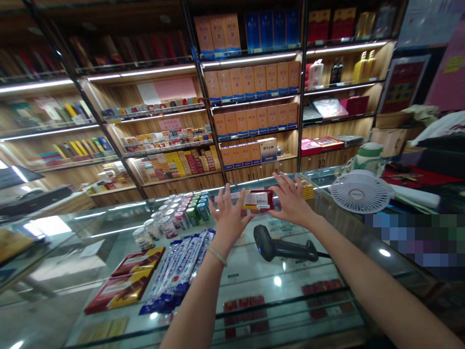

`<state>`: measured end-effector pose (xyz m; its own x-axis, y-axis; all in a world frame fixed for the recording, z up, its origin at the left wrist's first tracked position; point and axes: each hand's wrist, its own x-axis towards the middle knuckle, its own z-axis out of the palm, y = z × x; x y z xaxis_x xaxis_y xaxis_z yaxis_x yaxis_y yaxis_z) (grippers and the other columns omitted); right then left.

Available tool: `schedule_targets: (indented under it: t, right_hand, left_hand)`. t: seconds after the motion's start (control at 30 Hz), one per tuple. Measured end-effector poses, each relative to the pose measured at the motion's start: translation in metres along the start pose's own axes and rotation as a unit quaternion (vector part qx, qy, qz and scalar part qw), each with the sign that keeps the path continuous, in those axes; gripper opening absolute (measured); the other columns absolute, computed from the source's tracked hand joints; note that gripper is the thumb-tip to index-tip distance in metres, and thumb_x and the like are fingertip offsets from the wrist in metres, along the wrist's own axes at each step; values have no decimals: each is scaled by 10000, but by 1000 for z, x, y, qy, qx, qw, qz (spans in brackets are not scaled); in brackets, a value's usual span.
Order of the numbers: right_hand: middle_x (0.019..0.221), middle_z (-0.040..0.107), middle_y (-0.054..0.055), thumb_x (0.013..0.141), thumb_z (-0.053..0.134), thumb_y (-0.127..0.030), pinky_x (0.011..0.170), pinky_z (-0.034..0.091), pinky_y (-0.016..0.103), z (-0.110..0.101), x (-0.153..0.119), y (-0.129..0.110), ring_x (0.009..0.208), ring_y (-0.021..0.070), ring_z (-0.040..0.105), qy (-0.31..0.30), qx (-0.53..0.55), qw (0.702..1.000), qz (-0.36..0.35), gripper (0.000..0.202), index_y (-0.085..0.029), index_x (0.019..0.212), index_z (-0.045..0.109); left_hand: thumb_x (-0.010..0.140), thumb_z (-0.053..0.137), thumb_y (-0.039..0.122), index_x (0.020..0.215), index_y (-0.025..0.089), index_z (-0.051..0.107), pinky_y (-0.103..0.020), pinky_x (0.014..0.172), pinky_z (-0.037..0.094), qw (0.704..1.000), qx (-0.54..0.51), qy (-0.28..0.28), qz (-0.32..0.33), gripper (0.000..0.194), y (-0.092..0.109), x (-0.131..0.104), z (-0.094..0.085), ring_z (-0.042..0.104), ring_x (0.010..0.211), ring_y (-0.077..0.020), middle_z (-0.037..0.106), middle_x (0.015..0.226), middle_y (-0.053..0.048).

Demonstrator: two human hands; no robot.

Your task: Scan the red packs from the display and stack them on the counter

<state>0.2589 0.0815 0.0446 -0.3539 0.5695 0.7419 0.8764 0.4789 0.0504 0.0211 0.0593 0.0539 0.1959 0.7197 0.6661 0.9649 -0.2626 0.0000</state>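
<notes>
Nearest, on the glass bench (238, 264), blue-and-white wrappers (181, 266) and red-and-yellow boxes (127, 281) lie left of the left forearm, while a black scanner (290, 249) lies between the two forearms, its cable passing toward the right one. Past the scanner, the red packet (267, 199) with its white label sits between the hands. The left hand (229, 215) has its fingers spread wide, by the packet's left part; the right hand (293, 198) is wide too, thumb and forefinger about the right end. Whether either actually presses on the packet I cannot tell. To handle it well, bring thumb and fingers to the two ends evenly, keep the pressure light so the pack doesn't crumple, and leave the printed label uncovered. For room, a bare patch of glass lies between the left wrist and the scanner; drawing the right hand straight back risks catching the scanner or cable. Leftward is tight, with green cans (198, 208) and clear tubs (167, 226) close beside the left hand. On the right, some open glass separates the right hand from a white fan (359, 192). Just behind the right hand come yellow packets (308, 189), near the bench's far edge, so pushing forward leaves little margin; the stocked shelves (254, 99) stand beyond.
</notes>
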Motion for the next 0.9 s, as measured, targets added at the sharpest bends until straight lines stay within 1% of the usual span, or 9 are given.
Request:
schedule_targets:
  t: [0.07, 0.13, 0.2, 0.3, 0.4, 0.53, 0.63, 0.73, 0.9]
  right_hand:
    - [1676, 275, 195, 785, 731, -469, 1244, 34, 625, -1, 0, -3, 1553, 376, 188, 8, -4, 1000, 1, 617, -170, 1298, 564]
    - [1678, 269, 202, 793, 716, -480, 1242, 15, 634, 0, 0, -9, 1553, 380, 189, 11, -3, 1000, -4, 618, -169, 1302, 555]
    - [1678, 257, 218, 803, 697, -482, 1244, 4, 630, 0, -1, -15, 1556, 380, 183, 12, 3, 1000, -10, 619, -156, 1307, 546]
    - [1675, 250, 234, 810, 672, -480, 1250, -2, 608, 1, -2, -27, 1562, 369, 172, 14, 18, 1000, -16, 615, -142, 1307, 540]
    - [1680, 242, 226, 798, 671, -474, 1255, 6, 594, 1, -2, -37, 1566, 366, 172, 18, 31, 999, -17, 598, -160, 1292, 547]
    - [1695, 198, 227, 785, 670, -469, 1260, 32, 588, 3, -1, -44, 1578, 364, 134, 34, 44, 998, -11, 595, -163, 1281, 547]
    - [1697, 189, 229, 803, 653, -460, 1261, 43, 592, 4, 0, -45, 1583, 359, 113, 37, 49, 998, -15, 586, -154, 1292, 544]
    - [1688, 226, 224, 846, 621, -453, 1260, 59, 596, 4, 0, -45, 1583, 356, 119, 41, 41, 998, -28, 550, -153, 1302, 550]
    - [1650, 327, 206, 894, 615, -459, 1257, 67, 606, 5, 0, -46, 1561, 353, 193, 70, 28, 995, -58, 521, -172, 1324, 556]
  left_hand:
    - [819, 767, 524, 1404, 375, 614, -718, 1209, 101, 1000, -15, 16, 2, 623, 6, 0, -3, 236, 1555, -411, 254, 1706, -142]
    - [863, 712, 538, 1246, 361, 721, -701, 1222, 79, 999, -31, 33, 2, 423, 12, -1, -5, 253, 1551, -393, 306, 1689, -116]
    - [876, 692, 546, 1105, 342, 772, -697, 1229, 59, 998, -45, 41, 7, 316, 19, -3, -8, 259, 1548, -383, 349, 1673, -88]
    - [864, 707, 551, 970, 316, 791, -702, 1229, 43, 998, -54, 42, 14, 271, 27, -3, -11, 272, 1540, -382, 400, 1648, -66]
    - [837, 740, 547, 894, 299, 794, -715, 1222, 50, 997, -63, 39, 4, 260, 31, -3, -14, 296, 1525, -387, 453, 1614, -75]
    - [800, 785, 527, 827, 297, 795, -733, 1211, 72, 996, -80, 39, -14, 231, 32, -1, -19, 314, 1512, -394, 476, 1599, -70]
    - [826, 768, 486, 769, 291, 789, -733, 1210, 79, 995, -89, 40, -22, 204, 34, 0, -22, 326, 1505, -392, 495, 1587, -55]
    - [839, 759, 440, 749, 288, 782, -726, 1219, 61, 994, -90, 51, -22, 178, 37, 1, -23, 344, 1495, -387, 514, 1574, -38]
    - [821, 775, 353, 745, 288, 764, -706, 1228, 49, 993, -87, 75, -18, 101, 39, -1, -22, 348, 1496, -376, 536, 1557, -17]
